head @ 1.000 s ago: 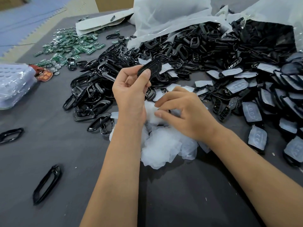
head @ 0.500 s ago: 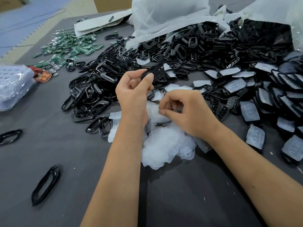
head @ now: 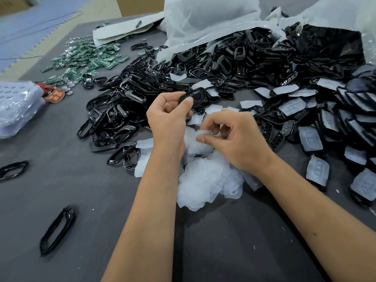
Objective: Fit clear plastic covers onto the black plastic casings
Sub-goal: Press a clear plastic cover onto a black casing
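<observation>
My left hand [head: 168, 117] holds a black plastic casing [head: 196, 97] between thumb and fingers, raised above the table. Just right of it, my right hand [head: 232, 135] pinches a clear plastic cover [head: 198, 138] at the top of a heap of clear covers [head: 205, 184] in front of me. A big pile of loose black casings [head: 223, 66] spreads across the middle and back of the grey table [head: 85, 196]. On the right lie several casings with clear covers on them [head: 311, 139].
Green circuit boards [head: 85, 60] lie at the back left. A clear bagged tray [head: 16, 106] sits at the left edge. Single black frames [head: 58, 231] [head: 13, 169] lie near the front left. White plastic bags [head: 209, 19] stand at the back.
My right hand has lifted from the cover heap, pinching one cover higher. My left hand with the casing has dropped slightly towards it.
</observation>
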The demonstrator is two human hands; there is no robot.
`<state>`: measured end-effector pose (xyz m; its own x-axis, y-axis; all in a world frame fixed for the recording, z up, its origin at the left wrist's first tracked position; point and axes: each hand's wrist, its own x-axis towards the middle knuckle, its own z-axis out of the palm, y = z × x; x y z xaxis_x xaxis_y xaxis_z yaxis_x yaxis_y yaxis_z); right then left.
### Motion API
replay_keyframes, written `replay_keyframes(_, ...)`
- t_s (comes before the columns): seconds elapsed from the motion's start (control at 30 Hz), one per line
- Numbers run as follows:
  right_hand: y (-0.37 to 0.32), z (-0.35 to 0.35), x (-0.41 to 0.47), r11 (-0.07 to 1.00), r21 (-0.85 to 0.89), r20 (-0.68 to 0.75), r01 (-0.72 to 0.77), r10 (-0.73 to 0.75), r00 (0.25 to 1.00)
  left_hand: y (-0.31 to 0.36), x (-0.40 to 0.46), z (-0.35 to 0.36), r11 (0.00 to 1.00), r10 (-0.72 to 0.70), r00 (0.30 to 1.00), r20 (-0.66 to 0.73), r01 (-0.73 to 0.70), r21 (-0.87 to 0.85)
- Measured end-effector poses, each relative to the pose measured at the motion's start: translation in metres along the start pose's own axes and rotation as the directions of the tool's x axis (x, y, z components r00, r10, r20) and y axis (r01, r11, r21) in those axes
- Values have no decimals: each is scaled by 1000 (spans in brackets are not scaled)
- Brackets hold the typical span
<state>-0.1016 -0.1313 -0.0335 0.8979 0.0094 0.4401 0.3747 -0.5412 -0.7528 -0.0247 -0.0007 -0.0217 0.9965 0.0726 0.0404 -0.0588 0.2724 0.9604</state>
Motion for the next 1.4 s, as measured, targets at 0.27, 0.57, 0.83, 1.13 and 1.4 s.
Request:
replay_keyframes(0.27,9,-9,5,910,371,-239,-184,285,928,3,0,-3,997,-1,998,69,6,-76)
replay_keyframes(0.57,6,-7,6,986,44,-270,-162,168,948,8,-4,-3,981,-7,982,191,43,-189)
replay_keyframes(0.83,12,-8,6,935,307,-280,-178,268,922,4,-4,-3,991,-26,970,241,57,-121)
replay_keyframes(1.13,10,-13,5,874,468,-321,-128,303,897,-4,-2,-1,992,91,982,168,-103,69)
replay_keyframes(1.4,12,-12,7,834,532,-316,-147,357,879,-5,-5,1,988,81,959,273,-113,104)
